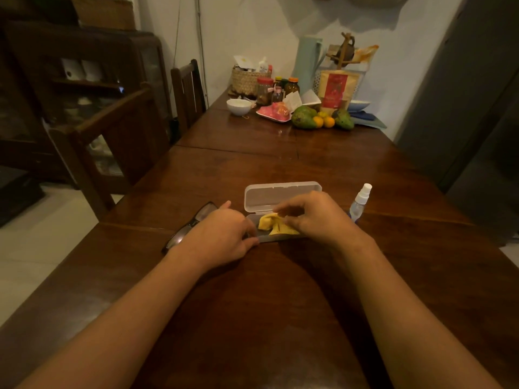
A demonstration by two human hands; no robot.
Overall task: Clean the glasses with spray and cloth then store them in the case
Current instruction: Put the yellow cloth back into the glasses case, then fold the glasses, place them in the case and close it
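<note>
Right hand [317,217] pinches one cloth [273,225] in one case [280,193].

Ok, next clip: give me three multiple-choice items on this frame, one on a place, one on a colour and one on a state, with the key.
1. Where are the glasses?
A. left of the case
B. inside it
C. beside the fruit

2. What colour is the cloth?
A. blue
B. yellow
C. white

3. What state is the case in?
A. shut
B. open
C. upside down

Key:
1 A: the glasses lie on the table beside the left hand, outside the case.
2 B: the right hand pinches a yellow cloth in the case.
3 B: the lid is swung back behind the base.
</note>
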